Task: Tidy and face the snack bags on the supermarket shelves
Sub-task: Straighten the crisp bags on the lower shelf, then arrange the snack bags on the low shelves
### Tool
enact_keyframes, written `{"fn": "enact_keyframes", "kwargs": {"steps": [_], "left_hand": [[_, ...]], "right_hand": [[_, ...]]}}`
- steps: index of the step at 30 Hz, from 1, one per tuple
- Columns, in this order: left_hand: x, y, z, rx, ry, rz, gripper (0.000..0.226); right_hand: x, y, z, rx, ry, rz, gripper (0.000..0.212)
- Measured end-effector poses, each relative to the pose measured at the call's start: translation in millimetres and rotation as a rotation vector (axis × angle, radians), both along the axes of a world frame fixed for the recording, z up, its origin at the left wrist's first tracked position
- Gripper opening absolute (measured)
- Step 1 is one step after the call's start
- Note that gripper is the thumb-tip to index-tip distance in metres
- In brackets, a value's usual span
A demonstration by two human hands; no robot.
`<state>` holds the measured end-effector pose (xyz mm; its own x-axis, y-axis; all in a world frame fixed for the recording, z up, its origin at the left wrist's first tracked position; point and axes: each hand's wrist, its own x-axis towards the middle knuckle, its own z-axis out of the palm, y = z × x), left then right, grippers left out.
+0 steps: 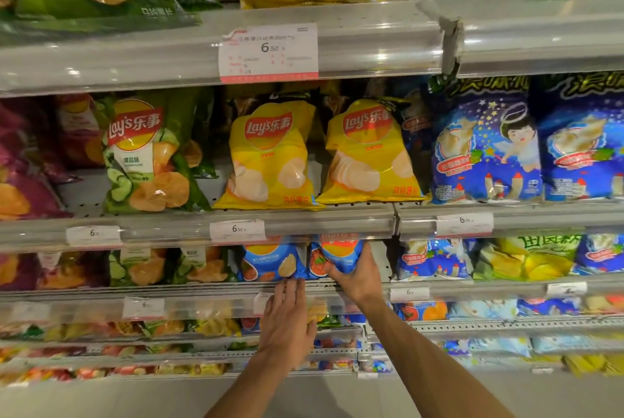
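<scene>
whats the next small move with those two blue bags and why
Probably draw the right blue bag, gripped by the right hand, forward to the shelf lip and stand it level with the left blue bag, which the left hand touches at its base. The right bag sits tilted.

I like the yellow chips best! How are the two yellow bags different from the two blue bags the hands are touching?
The yellow bags sit one shelf higher than the blue bags. Their Lay's logos show fully, while a price rail hides the blue bags' tops. No hand touches the yellow bags; the left hand rests its fingertips at the left blue bag's bottom edge, and the right hand grips the right one. Both pairs stand side by side, facing out.
</scene>
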<state>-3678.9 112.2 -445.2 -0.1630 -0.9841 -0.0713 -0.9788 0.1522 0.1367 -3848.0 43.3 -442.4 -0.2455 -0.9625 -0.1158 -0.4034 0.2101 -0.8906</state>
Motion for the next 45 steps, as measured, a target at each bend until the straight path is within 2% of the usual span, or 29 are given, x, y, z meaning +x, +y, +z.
{"fn": "enact_keyframes", "kwargs": {"steps": [3,7,11,14,17,19,21,24,25,28,29,31,33,35,39,42,45], "left_hand": [[-3.7,0.8,-0.2,-0.003,0.016,0.025,0.084],[-21.2,6.5,3.4,0.002,0.085,0.122,0.079],[-56.1,17.5,5.6,-0.098,0.179,0.116,0.065],[-93.5,22.0,-6.0,-0.083,0.354,0.135,0.062],[-137.6,24.9,-15.9,0.065,0.656,0.241,0.053],[-168.2,26.3,-16.3,0.138,0.830,0.346,0.036],[-196.3,26.1,-15.0,0.150,0.911,0.414,0.020],[-242.5,28.3,-4.6,0.147,1.042,0.449,0.007],[-259.3,29.6,0.1,0.152,1.091,0.467,0.011],[-313.0,34.4,5.4,0.130,1.086,0.501,0.027],[-331.1,36.7,7.7,0.119,1.080,0.507,0.026],[-364.0,38.7,7.9,0.150,1.078,0.505,0.004],[-391.4,37.5,6.9,0.154,1.020,0.492,0.019],[-415.1,37.1,8.7,0.135,0.974,0.479,0.021],[-444.8,38.3,17.5,0.020,0.876,0.423,0.003],[-450.6,28.5,20.3,-0.088,0.897,0.403,0.014],[-447.8,9.4,28.6,-0.038,0.964,0.487,0.051]], "right_hand": [[-7.3,11.2,3.2,-0.023,-0.032,0.052,0.081],[-24.8,29.8,5.1,-0.046,-0.023,0.105,0.062],[-53.8,53.6,6.3,-0.036,-0.065,0.126,0.051],[-89.0,69.4,10.4,-0.008,-0.112,0.053,0.045],[-135.3,83.5,12.7,-0.018,-0.150,-0.062,0.023],[-173.3,92.6,12.3,-0.021,-0.160,-0.136,0.021],[-215.7,100.2,11.7,-0.013,-0.161,-0.194,0.022],[-283.5,110.9,10.9,0.017,-0.163,-0.250,0.026],[-306.4,115.3,10.7,0.025,-0.164,-0.268,0.027],[-376.1,127.4,8.6,0.034,-0.189,-0.322,0.026],[-398.1,129.9,8.3,0.037,-0.188,-0.333,0.024],[-437.5,132.7,9.1,0.031,-0.153,-0.347,0.023],[-470.7,132.2,10.4,0.020,-0.116,-0.357,0.024],[-498.2,129.0,9.1,0.017,-0.117,-0.347,0.026],[-530.1,117.3,7.6,0.005,-0.059,-0.298,0.030],[-542.0,97.3,10.1,-0.039,-0.021,-0.275,0.041],[-547.1,71.4,16.5,-0.058,0.040,-0.251,0.076]]}}
